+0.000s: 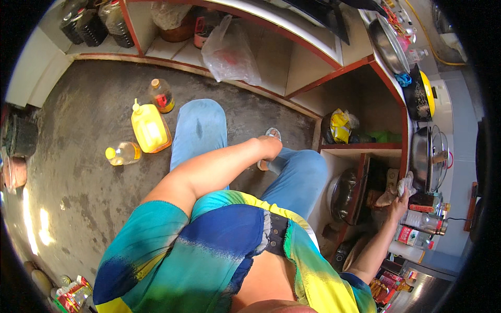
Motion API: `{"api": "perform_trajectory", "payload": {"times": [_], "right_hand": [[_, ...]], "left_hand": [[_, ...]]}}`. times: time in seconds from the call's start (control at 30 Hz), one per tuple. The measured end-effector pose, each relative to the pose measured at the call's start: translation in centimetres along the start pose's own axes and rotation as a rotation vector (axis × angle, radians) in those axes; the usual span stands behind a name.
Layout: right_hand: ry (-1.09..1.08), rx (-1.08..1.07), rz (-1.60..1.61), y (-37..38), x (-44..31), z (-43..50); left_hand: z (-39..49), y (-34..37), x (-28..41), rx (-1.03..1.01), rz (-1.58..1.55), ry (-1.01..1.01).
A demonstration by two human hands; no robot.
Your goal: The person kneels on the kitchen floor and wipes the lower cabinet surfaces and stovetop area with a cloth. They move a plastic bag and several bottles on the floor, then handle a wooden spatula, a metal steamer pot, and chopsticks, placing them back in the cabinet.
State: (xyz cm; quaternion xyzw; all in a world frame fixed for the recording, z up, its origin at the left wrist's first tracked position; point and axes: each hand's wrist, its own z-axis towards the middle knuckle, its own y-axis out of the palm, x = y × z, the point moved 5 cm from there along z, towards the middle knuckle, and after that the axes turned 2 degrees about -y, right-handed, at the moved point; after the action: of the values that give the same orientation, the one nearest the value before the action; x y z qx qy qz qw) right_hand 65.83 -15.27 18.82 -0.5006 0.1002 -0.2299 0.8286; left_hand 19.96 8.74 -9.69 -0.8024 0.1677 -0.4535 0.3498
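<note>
My right hand (399, 201) grips a whitish cloth (407, 184) at the red-brown front edge of the counter. A pale rag or glove-like cloth (390, 187) hangs just beside it. My left hand (271, 148) is in front of my body, above my right lower leg. Its fingers look curled, and whether anything is inside them cannot be seen. On the floor to my left stand a large yellow jug (150, 127) with a handle, a dark bottle (161, 96) with a red and yellow label, and a clear bottle (123, 153) with a yellow cap.
Open cabinet shelves (270, 66) curve around the front and right. A plastic bag (231, 58) hangs over the lower shelf edge. On the counter are a black-and-yellow pot (420, 94), a lidded pan (424, 158) and several bottles. A metal lidded pan (343, 195) sits in the right cabinet.
</note>
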Motion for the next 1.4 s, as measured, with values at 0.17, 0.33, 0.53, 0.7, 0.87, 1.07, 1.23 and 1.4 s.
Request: {"api": "perform_trajectory", "payload": {"times": [0.17,0.33,0.53,0.7,0.87,1.07,1.23,1.4], "right_hand": [[0.039,0.039,-0.075,0.3,0.0,-0.1],[0.06,0.079,-0.086,0.6,-0.3,-0.2],[0.112,0.113,-0.037,1.1,-0.5,-0.3],[-0.002,0.171,0.086,0.3,-1.6,-0.9],[0.051,0.166,0.123,-1.8,-3.2,-2.9],[0.19,0.158,0.07,-4.1,-5.7,-9.8],[0.547,0.124,0.433,-4.0,-6.0,-19.7],[0.94,0.331,0.809,-7.2,-3.6,-26.7]], "left_hand": [[-1.5,-1.0,-0.5,0.089,0.064,0.008],[-1.7,-1.0,-1.5,0.063,0.031,-0.084],[-1.3,-1.1,-2.2,0.081,-0.055,-0.079],[-0.3,-0.1,-3.3,-0.025,-0.067,-0.138],[0.0,0.0,-3.5,0.026,0.073,-0.033],[0.1,0.1,-3.5,0.034,0.122,0.004],[0.0,0.4,-3.1,-0.008,0.078,-0.013],[0.0,0.8,-2.2,-0.082,0.105,-0.043]]}}
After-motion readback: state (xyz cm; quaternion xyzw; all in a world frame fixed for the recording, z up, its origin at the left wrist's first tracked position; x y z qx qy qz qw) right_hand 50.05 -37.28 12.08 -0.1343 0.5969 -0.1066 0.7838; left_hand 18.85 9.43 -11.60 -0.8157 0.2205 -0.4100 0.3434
